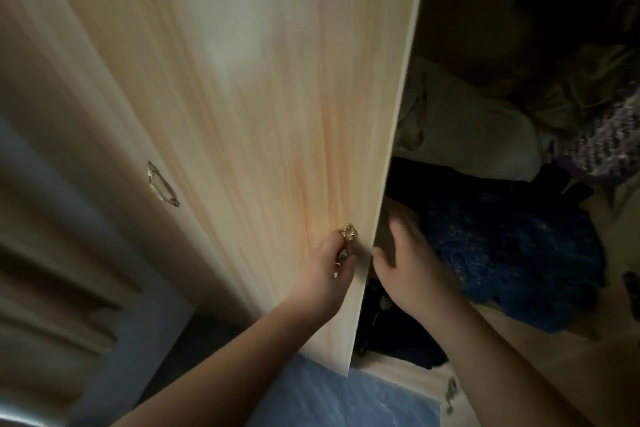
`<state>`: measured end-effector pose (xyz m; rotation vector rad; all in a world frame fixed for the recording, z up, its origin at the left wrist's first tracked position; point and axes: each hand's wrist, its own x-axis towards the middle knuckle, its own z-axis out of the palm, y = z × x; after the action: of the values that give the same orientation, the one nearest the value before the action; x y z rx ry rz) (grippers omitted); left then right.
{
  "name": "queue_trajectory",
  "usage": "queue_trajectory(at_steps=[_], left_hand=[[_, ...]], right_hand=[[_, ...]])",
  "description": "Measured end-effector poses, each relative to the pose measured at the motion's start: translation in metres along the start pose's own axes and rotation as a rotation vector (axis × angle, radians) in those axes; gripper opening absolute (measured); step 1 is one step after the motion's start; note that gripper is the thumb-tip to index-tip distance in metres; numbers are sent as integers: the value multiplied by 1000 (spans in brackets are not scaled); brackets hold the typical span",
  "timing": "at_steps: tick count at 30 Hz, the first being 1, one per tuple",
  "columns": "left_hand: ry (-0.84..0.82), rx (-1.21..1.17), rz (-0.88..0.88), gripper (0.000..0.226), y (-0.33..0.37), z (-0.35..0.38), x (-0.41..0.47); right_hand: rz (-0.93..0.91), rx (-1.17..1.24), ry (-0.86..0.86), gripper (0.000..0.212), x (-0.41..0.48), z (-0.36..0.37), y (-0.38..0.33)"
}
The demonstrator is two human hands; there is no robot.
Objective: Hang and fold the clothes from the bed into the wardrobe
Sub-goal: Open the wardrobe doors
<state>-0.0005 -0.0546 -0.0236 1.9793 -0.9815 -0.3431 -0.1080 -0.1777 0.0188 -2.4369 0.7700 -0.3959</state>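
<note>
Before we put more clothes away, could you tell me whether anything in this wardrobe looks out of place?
Yes: the clothes inside lie in crumpled heaps, not folded. A blue speckled garment bulges over the shelf edge, a beige garment is bunched above it, and a purple knit sags at the right.

We find no readable text, label, brand, number or sign on any surface in this view.
</note>
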Motion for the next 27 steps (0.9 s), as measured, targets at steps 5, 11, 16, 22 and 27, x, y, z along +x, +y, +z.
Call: queue_trajectory(at_steps=[5, 11, 16, 22, 27], left_hand=[[-83, 24, 33, 7, -7, -24, -36], [-92, 10, 110, 6, -24, -62, -103], [-85, 1, 108, 4, -50, -119, -178], [-31, 83, 18, 26, -95, -217, -258], [-65, 143, -56, 43, -125, -294, -288]], right_hand=[[-10, 312, 29, 31, -40, 5, -51], [-31, 326, 93, 25, -110, 34, -96], [-41, 303, 112, 45, -177, 82, -160], [-100, 252, 49, 62, -237, 150, -265], [-155, 158, -30, 66, -246, 199, -344]])
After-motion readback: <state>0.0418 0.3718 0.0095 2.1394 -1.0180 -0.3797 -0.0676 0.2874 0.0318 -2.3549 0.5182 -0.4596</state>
